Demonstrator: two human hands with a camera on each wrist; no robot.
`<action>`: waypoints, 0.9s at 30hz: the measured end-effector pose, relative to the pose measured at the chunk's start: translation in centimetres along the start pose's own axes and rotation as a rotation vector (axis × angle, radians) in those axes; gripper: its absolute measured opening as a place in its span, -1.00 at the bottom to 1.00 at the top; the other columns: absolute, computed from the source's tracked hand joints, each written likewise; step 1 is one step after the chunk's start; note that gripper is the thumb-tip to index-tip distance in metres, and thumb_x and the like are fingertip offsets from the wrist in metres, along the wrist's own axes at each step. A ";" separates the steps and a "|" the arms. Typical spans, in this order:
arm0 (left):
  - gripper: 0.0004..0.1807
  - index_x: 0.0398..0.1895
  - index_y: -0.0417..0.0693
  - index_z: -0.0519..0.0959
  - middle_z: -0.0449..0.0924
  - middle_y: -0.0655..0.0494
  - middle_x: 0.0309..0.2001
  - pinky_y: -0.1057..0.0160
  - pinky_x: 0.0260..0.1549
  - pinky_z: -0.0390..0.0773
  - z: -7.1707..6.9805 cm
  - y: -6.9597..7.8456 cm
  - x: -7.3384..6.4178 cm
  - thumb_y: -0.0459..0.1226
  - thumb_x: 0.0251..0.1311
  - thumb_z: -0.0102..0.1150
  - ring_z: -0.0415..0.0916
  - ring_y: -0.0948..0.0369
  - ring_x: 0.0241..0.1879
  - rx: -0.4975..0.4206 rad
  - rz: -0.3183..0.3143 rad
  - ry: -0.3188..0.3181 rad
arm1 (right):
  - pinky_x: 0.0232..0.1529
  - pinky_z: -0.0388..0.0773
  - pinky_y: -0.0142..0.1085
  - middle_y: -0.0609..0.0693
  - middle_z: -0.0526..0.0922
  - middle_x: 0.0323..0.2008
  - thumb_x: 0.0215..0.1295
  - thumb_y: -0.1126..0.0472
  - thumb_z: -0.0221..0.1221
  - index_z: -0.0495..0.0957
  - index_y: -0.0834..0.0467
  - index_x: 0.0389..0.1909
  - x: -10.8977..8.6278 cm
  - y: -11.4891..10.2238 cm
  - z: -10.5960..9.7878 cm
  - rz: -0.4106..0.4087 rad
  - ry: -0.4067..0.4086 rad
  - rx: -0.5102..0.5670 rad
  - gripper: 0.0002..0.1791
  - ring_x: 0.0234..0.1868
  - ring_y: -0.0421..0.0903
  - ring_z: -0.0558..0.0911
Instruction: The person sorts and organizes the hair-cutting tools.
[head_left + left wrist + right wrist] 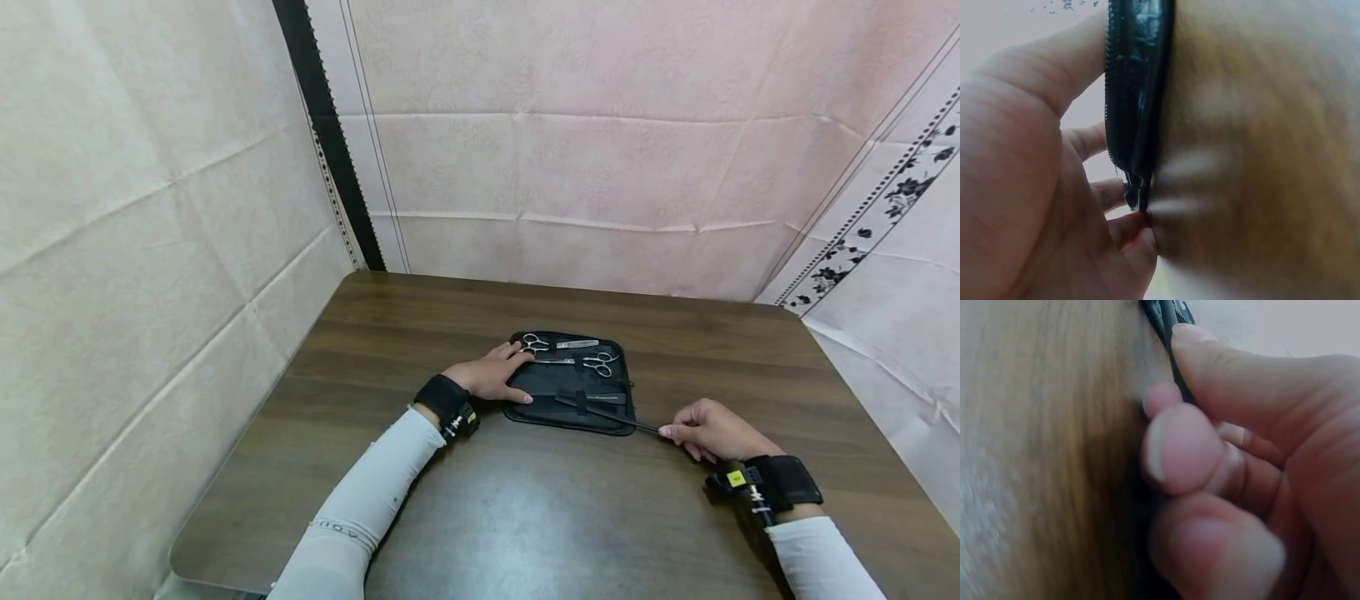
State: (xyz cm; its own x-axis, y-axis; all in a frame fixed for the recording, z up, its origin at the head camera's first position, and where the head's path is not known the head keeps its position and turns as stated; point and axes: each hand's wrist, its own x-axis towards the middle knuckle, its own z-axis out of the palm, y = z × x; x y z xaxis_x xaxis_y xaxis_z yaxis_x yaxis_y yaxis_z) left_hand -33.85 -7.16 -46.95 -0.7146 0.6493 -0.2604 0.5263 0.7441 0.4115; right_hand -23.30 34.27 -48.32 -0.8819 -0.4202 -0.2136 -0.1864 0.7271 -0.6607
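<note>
A black zip case (551, 379) lies spread flat on the table. Two pairs of silver scissors (600, 363) sit in its upper part, and a flat silver-grey piece (606, 398) lies lower down. My left hand (491, 375) rests over the case's left edge with fingers extended; the zipped rim (1138, 81) shows beside the thumb in the left wrist view. My right hand (716, 429), off the case's lower right corner, pinches the end of a long thin black comb-like strip (611, 415). The strip's other end overlaps a small strap (581, 400) in the case.
The brown wooden table (525, 500) has a rounded front left corner. Pale cloth (600, 167) hangs behind it and down both sides. Each wrist wears a black band with a small camera (738, 482).
</note>
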 end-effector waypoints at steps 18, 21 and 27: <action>-0.09 0.67 0.23 0.06 -0.28 -0.03 0.72 -0.17 0.59 0.01 0.2 -0.2 0.1 0.25 0.38 0.16 -0.36 -0.02 0.70 -0.013 0.000 0.003 | -0.69 0.41 -0.33 -0.13 0.50 -0.72 0.48 -0.06 0.23 0.59 0.07 -0.61 0.3 -0.8 0.3 -0.026 0.014 -0.001 -0.55 -0.76 -0.20 0.46; -0.09 0.67 0.23 0.06 -0.28 -0.03 0.72 -0.18 0.60 0.00 0.2 -0.2 0.1 0.24 0.38 0.17 -0.37 -0.02 0.70 -0.018 0.001 0.002 | -0.70 0.41 -0.32 -0.10 0.51 -0.72 0.48 -0.05 0.23 0.59 0.09 -0.60 0.4 -0.9 0.4 -0.040 0.020 -0.001 -0.55 -0.76 -0.20 0.45; -0.09 0.68 0.23 0.04 -0.28 -0.03 0.72 -0.18 0.60 -0.01 0.1 -0.1 0.0 0.23 0.39 0.17 -0.38 -0.02 0.70 -0.020 0.002 -0.004 | -0.72 0.37 -0.33 -0.09 0.50 -0.72 0.48 -0.04 0.24 0.57 0.10 -0.61 0.5 -1.0 0.6 -0.036 0.029 -0.002 -0.54 -0.77 -0.21 0.43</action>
State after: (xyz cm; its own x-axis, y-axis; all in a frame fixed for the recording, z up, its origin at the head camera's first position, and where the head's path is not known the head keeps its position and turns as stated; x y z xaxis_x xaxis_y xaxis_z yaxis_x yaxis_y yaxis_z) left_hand -33.90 -7.22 -47.05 -0.7117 0.6514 -0.2630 0.5181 0.7396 0.4296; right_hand -23.28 32.99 -48.14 -0.8867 -0.4302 -0.1694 -0.2186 0.7130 -0.6662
